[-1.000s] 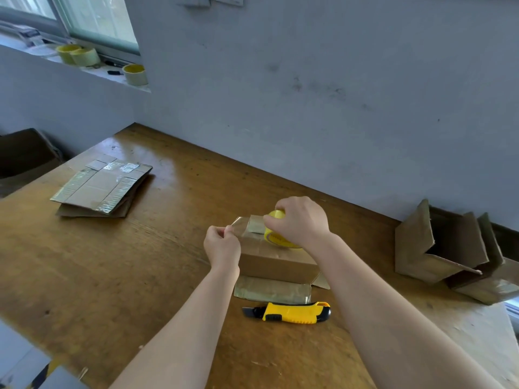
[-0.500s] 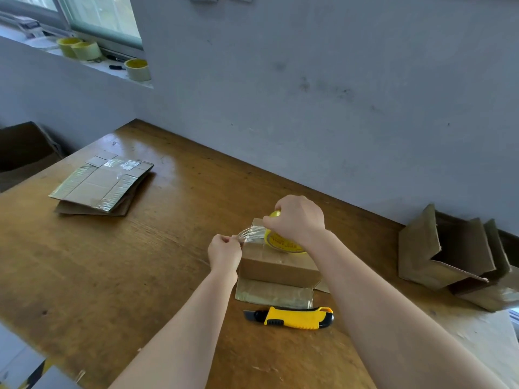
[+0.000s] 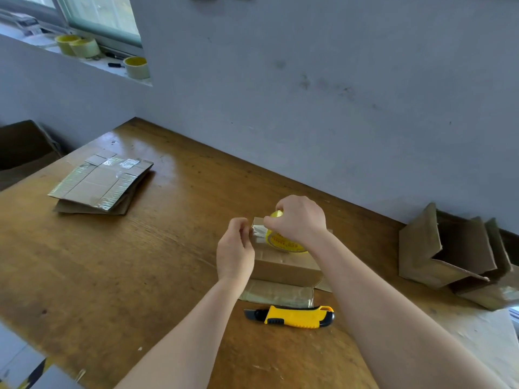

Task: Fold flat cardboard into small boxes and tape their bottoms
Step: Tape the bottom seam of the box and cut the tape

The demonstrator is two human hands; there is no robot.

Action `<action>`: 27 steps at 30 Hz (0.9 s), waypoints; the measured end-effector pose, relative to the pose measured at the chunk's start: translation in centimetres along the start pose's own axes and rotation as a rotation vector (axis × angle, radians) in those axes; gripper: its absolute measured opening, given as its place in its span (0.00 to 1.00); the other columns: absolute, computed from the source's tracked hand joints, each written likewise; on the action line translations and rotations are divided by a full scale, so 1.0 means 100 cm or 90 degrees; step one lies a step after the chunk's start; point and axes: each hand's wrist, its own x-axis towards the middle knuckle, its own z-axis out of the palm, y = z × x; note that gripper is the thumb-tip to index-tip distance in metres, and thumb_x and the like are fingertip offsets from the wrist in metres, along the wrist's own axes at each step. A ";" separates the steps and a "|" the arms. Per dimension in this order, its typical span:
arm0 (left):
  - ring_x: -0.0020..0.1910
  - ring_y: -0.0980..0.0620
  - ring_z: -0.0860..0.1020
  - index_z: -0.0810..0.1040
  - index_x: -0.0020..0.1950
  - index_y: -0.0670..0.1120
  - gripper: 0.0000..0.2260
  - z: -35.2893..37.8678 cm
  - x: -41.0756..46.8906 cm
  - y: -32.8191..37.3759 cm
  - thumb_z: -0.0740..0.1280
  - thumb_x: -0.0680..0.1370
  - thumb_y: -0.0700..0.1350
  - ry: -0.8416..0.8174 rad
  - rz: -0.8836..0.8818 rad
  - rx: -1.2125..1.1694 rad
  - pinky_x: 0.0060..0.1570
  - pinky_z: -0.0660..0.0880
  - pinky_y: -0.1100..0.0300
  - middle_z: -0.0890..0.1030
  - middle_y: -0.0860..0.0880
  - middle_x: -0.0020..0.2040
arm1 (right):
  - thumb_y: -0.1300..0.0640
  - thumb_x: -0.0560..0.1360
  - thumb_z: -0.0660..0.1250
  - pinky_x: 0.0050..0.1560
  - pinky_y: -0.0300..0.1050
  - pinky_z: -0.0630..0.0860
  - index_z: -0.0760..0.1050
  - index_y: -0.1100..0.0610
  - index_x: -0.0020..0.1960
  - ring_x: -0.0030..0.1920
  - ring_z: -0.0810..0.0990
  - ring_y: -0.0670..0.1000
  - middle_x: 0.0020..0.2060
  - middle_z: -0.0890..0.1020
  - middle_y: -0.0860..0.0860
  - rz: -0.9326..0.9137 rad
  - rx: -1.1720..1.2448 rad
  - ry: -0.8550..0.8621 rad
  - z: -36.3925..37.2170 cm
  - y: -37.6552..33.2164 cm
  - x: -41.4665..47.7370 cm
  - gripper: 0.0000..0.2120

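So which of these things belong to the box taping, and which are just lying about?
Job: small box, tape roll gripped by the right hand, left hand beside it, yellow knife, flat cardboard stack, folded boxes at right.
Lying about: spare tape rolls on the sill, dark box far left.

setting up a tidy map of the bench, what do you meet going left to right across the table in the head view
stack of flat cardboard → left hand → right hand gripping the tape roll → folded boxes. The utility knife spans both hands, so it is left out.
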 end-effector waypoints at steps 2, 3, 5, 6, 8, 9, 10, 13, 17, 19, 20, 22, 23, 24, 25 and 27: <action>0.44 0.54 0.78 0.75 0.61 0.47 0.11 0.002 0.000 -0.001 0.56 0.83 0.45 -0.040 0.001 0.043 0.42 0.77 0.58 0.80 0.52 0.47 | 0.45 0.70 0.66 0.29 0.40 0.66 0.80 0.56 0.39 0.37 0.77 0.52 0.36 0.80 0.49 -0.011 -0.001 0.000 0.001 -0.001 0.000 0.14; 0.42 0.54 0.78 0.75 0.61 0.48 0.12 0.002 0.000 -0.004 0.55 0.83 0.46 -0.069 -0.003 0.075 0.40 0.78 0.57 0.80 0.52 0.46 | 0.44 0.71 0.66 0.31 0.40 0.69 0.81 0.56 0.43 0.40 0.79 0.52 0.40 0.82 0.49 -0.017 -0.001 0.001 0.001 -0.001 -0.001 0.15; 0.37 0.53 0.78 0.76 0.59 0.48 0.13 -0.001 0.002 -0.008 0.53 0.84 0.48 -0.133 -0.010 0.114 0.35 0.77 0.55 0.80 0.52 0.42 | 0.44 0.71 0.66 0.35 0.42 0.72 0.83 0.56 0.48 0.44 0.80 0.53 0.45 0.84 0.49 -0.025 0.003 0.011 0.002 0.001 -0.001 0.17; 0.36 0.53 0.78 0.76 0.57 0.48 0.13 -0.003 0.005 -0.008 0.53 0.84 0.48 -0.161 -0.023 0.130 0.34 0.76 0.56 0.79 0.52 0.41 | 0.44 0.71 0.66 0.35 0.42 0.72 0.83 0.56 0.47 0.44 0.81 0.53 0.44 0.84 0.49 -0.024 0.004 0.012 0.002 0.001 -0.001 0.17; 0.36 0.52 0.78 0.77 0.54 0.47 0.15 -0.007 0.013 -0.008 0.51 0.84 0.50 -0.209 -0.049 0.184 0.35 0.75 0.56 0.78 0.51 0.39 | 0.44 0.70 0.66 0.32 0.42 0.70 0.81 0.56 0.42 0.40 0.80 0.53 0.39 0.82 0.49 -0.018 0.007 0.003 0.001 0.000 -0.002 0.15; 0.37 0.52 0.77 0.77 0.53 0.47 0.18 -0.008 0.017 -0.007 0.50 0.84 0.52 -0.223 -0.061 0.209 0.36 0.74 0.56 0.78 0.51 0.39 | 0.45 0.70 0.66 0.31 0.42 0.70 0.81 0.57 0.40 0.39 0.80 0.53 0.36 0.81 0.49 -0.017 0.009 0.003 0.001 0.000 -0.002 0.15; 0.38 0.51 0.78 0.78 0.54 0.46 0.19 -0.008 0.019 -0.004 0.50 0.84 0.53 -0.223 -0.075 0.217 0.37 0.74 0.56 0.79 0.50 0.40 | 0.45 0.70 0.66 0.32 0.42 0.70 0.81 0.57 0.41 0.40 0.80 0.54 0.37 0.81 0.50 -0.017 0.011 0.005 0.001 0.000 -0.001 0.15; 0.58 0.48 0.77 0.72 0.70 0.50 0.19 0.003 0.020 0.007 0.50 0.84 0.52 -0.184 -0.146 0.071 0.50 0.73 0.58 0.79 0.49 0.61 | 0.44 0.72 0.66 0.34 0.42 0.72 0.82 0.57 0.46 0.43 0.81 0.53 0.44 0.84 0.50 -0.019 0.013 0.020 0.000 0.001 -0.002 0.17; 0.71 0.49 0.67 0.65 0.75 0.54 0.18 0.018 0.020 0.007 0.52 0.84 0.49 -0.236 -0.206 -0.178 0.57 0.65 0.61 0.69 0.51 0.73 | 0.43 0.74 0.64 0.30 0.42 0.67 0.79 0.55 0.39 0.40 0.79 0.53 0.38 0.81 0.50 -0.030 0.030 0.020 0.000 0.006 -0.003 0.16; 0.72 0.50 0.65 0.65 0.75 0.55 0.18 0.018 0.025 0.002 0.52 0.84 0.47 -0.267 -0.178 -0.179 0.57 0.64 0.62 0.67 0.52 0.74 | 0.42 0.74 0.63 0.28 0.42 0.62 0.71 0.53 0.31 0.35 0.75 0.51 0.30 0.75 0.48 -0.038 0.051 0.011 0.000 0.009 -0.004 0.19; 0.72 0.51 0.65 0.65 0.74 0.55 0.18 0.018 0.026 0.000 0.52 0.84 0.45 -0.281 -0.159 -0.174 0.57 0.64 0.63 0.67 0.52 0.74 | 0.41 0.74 0.63 0.28 0.42 0.61 0.69 0.53 0.30 0.34 0.73 0.51 0.29 0.73 0.47 -0.042 0.066 0.005 0.000 0.011 -0.003 0.20; 0.70 0.52 0.67 0.69 0.72 0.55 0.18 0.018 0.028 -0.002 0.52 0.84 0.43 -0.289 -0.131 -0.159 0.56 0.65 0.63 0.69 0.53 0.71 | 0.42 0.75 0.63 0.29 0.43 0.62 0.70 0.53 0.31 0.35 0.73 0.50 0.29 0.73 0.46 -0.051 0.096 -0.010 -0.001 0.016 -0.001 0.19; 0.67 0.52 0.70 0.71 0.69 0.55 0.17 0.018 0.027 -0.002 0.51 0.84 0.42 -0.283 -0.121 -0.147 0.55 0.67 0.62 0.72 0.53 0.69 | 0.41 0.75 0.64 0.30 0.42 0.64 0.72 0.52 0.32 0.36 0.74 0.50 0.30 0.74 0.45 -0.053 0.113 -0.023 -0.001 0.018 0.000 0.18; 0.62 0.53 0.72 0.73 0.67 0.55 0.16 0.019 0.028 -0.003 0.51 0.84 0.42 -0.273 -0.110 -0.136 0.53 0.69 0.62 0.74 0.52 0.65 | 0.41 0.74 0.65 0.32 0.42 0.66 0.74 0.52 0.35 0.36 0.75 0.49 0.31 0.75 0.45 -0.046 0.147 -0.038 -0.001 0.020 0.002 0.17; 0.58 0.53 0.75 0.74 0.64 0.54 0.15 0.020 0.028 -0.004 0.51 0.84 0.43 -0.262 -0.100 -0.126 0.49 0.72 0.61 0.77 0.52 0.61 | 0.40 0.73 0.66 0.33 0.42 0.68 0.76 0.53 0.36 0.35 0.75 0.49 0.31 0.77 0.46 -0.024 0.208 -0.057 0.000 0.024 0.003 0.17; 0.52 0.52 0.76 0.74 0.61 0.53 0.14 0.022 0.028 -0.006 0.51 0.84 0.44 -0.247 -0.085 -0.107 0.45 0.73 0.60 0.78 0.52 0.55 | 0.39 0.71 0.70 0.34 0.43 0.69 0.77 0.57 0.35 0.30 0.73 0.48 0.27 0.76 0.49 0.021 0.356 -0.096 0.001 0.034 0.003 0.21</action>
